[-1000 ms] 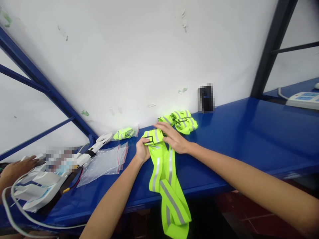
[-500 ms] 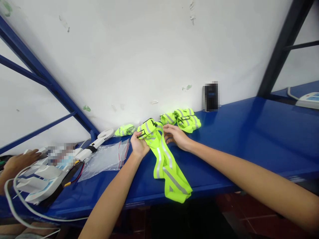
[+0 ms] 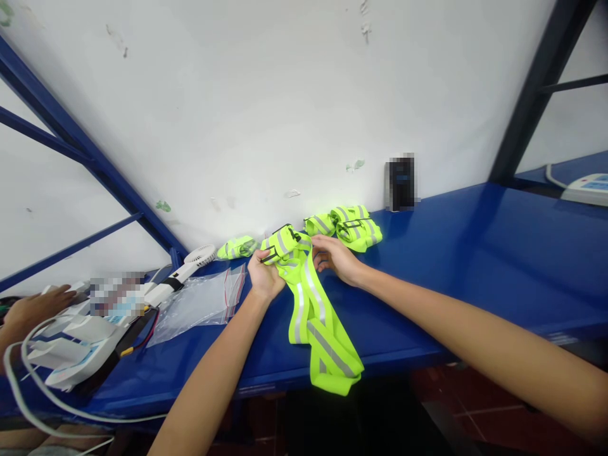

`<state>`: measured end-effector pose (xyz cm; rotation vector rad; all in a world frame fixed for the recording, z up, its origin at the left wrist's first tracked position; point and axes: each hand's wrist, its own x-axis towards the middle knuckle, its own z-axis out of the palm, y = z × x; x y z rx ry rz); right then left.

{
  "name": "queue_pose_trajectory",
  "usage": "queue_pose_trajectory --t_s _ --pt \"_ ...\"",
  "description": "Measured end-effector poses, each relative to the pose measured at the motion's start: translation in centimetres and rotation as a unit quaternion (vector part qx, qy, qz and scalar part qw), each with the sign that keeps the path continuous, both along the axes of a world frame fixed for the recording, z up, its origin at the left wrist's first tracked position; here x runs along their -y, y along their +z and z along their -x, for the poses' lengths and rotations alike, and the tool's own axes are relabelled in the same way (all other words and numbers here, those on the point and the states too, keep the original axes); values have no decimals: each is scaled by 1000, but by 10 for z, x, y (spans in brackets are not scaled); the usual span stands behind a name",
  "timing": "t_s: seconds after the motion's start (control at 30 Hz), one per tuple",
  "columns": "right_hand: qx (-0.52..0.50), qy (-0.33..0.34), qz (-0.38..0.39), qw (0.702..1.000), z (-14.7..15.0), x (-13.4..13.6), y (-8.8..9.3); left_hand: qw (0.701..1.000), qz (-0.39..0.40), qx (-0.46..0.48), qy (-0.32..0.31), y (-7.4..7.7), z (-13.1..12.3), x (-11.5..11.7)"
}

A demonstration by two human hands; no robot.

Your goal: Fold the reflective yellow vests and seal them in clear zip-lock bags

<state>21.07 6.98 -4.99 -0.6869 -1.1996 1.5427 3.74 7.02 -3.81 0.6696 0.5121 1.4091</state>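
Observation:
A neon-yellow reflective vest (image 3: 316, 316) with grey stripes lies on the blue shelf (image 3: 475, 259), its lower end hanging over the front edge. My left hand (image 3: 264, 274) is closed on the rolled upper end of the vest. My right hand (image 3: 335, 256) grips the same upper part from the right, fingers curled. Rolled vests (image 3: 349, 226) sit just behind my hands against the white wall. Another small rolled vest (image 3: 236, 247) in a clear bag lies to the left.
Clear zip bags (image 3: 202, 303) with red seals lie left of my hands. A white handheld fan (image 3: 183, 272), white devices and a cable (image 3: 57, 361) sit further left, with another person's hand (image 3: 33, 307) on them. A dark object (image 3: 401, 183) leans on the wall; a power strip (image 3: 584, 189) far right.
The vest has been rolled further from the top, so its hanging tail has risen from well below the shelf edge to just past it. Both hands shifted slightly back towards the wall.

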Motion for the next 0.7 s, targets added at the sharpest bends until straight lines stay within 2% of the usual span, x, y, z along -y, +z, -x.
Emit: queue_pose_trajectory --t_s 0.17,0.33,0.47,0.6,0.7 --pt "15 -22 -15 1000 0 2 0 1000 5 -2 -13 1 0 1" --pt "18 -54 -34 998 0 0 -1 1000 -3 -8 10 0 2 -1" --pt "-18 -21 -20 999 0 -4 -4 1000 -9 -10 24 -4 2 -4" --pt "23 -2 -44 999 1 -2 -6 1000 6 -19 -10 -7 -2 -2" --pt "60 -27 -92 994 3 0 -8 998 9 -31 -52 -7 -5 1"
